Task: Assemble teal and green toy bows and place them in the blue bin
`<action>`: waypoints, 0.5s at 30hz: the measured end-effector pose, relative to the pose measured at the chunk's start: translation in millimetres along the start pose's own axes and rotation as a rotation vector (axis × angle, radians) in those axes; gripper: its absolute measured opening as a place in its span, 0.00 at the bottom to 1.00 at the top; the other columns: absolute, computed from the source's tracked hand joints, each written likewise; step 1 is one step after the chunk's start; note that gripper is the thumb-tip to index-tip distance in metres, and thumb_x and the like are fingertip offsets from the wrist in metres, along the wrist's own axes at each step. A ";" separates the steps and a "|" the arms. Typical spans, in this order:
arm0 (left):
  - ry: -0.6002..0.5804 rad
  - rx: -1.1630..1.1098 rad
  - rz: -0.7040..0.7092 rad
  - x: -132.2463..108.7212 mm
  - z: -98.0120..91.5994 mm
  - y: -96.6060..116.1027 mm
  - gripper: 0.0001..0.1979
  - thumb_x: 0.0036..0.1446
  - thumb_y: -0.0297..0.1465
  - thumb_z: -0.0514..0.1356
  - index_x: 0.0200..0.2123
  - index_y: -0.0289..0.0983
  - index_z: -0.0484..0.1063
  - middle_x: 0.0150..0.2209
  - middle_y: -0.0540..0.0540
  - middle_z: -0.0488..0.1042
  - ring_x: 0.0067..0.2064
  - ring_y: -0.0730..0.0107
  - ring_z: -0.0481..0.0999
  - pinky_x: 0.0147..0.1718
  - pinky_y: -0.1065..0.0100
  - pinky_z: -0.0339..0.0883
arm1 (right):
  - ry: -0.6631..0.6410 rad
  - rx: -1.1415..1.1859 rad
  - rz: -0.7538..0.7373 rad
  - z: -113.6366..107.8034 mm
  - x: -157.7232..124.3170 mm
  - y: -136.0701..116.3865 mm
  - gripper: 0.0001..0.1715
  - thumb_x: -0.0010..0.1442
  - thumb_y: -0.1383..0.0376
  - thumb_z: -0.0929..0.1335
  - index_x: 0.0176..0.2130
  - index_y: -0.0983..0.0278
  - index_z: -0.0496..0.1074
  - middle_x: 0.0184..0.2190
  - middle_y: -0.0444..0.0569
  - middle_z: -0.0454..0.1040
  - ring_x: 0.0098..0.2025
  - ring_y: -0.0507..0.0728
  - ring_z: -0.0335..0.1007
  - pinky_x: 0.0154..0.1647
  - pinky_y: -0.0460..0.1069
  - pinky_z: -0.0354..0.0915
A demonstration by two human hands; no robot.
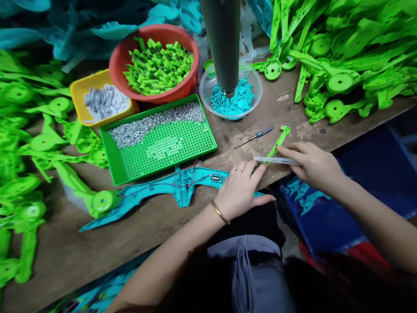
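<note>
Green arm near the table's front edge, lower end lost under the left hand, whose grip I can't tell! Right hand grasping a clear strip, one end hidden by fingers. Blue shell partly covered; dark tool cut off up top.

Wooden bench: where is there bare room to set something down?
The bench is bare between the blue part and its near edge, and between the clear bowl and screwdriver. Green parts crowd the left and upper right.
</note>
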State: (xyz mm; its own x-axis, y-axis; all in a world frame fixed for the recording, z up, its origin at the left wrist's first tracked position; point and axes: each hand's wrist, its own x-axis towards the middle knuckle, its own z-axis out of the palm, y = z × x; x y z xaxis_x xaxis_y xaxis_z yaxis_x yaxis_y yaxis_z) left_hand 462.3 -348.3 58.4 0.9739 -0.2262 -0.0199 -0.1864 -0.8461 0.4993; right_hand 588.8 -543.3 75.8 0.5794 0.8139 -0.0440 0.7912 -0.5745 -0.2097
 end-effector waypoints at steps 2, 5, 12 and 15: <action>0.001 -0.006 0.004 0.2 0.1 0.0 0.38 0.52 0.52 0.57 0.58 0.32 0.59 0.51 0.36 0.65 0.51 0.51 0.64 0.50 0.53 0.63 | 0.002 0.288 0.232 -7.0 -6.0 -0.7 0.18 0.57 0.60 0.66 0.48 0.60 0.71 0.39 0.48 0.75 0.36 0.56 0.69 0.33 0.48 0.62; -0.001 -0.023 0.002 1.4 0.8 -0.1 0.37 0.52 0.52 0.58 0.57 0.33 0.59 0.50 0.36 0.66 0.52 0.51 0.64 0.49 0.53 0.63 | -0.045 0.766 0.513 -14.2 -10.2 -5.8 0.24 0.51 0.53 0.71 0.45 0.60 0.69 0.27 0.43 0.69 0.26 0.52 0.64 0.26 0.47 0.59; 0.106 -0.204 0.077 -5.7 -9.9 -3.9 0.37 0.53 0.48 0.59 0.58 0.29 0.56 0.51 0.35 0.66 0.53 0.55 0.65 0.52 0.56 0.64 | 0.163 1.386 0.778 -1.8 -13.2 -17.4 0.17 0.54 0.51 0.66 0.34 0.62 0.69 0.27 0.44 0.68 0.30 0.52 0.66 0.31 0.47 0.64; 0.203 -0.168 0.080 -17.4 -19.6 -7.0 0.25 0.58 0.40 0.58 0.54 0.32 0.60 0.50 0.36 0.67 0.53 0.56 0.65 0.52 0.55 0.64 | 0.069 1.195 0.764 -1.2 -17.8 -20.2 0.16 0.53 0.52 0.68 0.33 0.63 0.72 0.29 0.46 0.71 0.32 0.52 0.66 0.31 0.46 0.62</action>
State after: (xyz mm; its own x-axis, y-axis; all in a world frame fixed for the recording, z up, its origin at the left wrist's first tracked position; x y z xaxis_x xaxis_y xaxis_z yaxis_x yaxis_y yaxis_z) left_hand 449.2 -329.0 72.3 0.9660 -0.1741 0.1910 -0.2566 -0.7338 0.6291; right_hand 562.7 -546.3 82.0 0.8181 0.3160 -0.4804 -0.3348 -0.4174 -0.8448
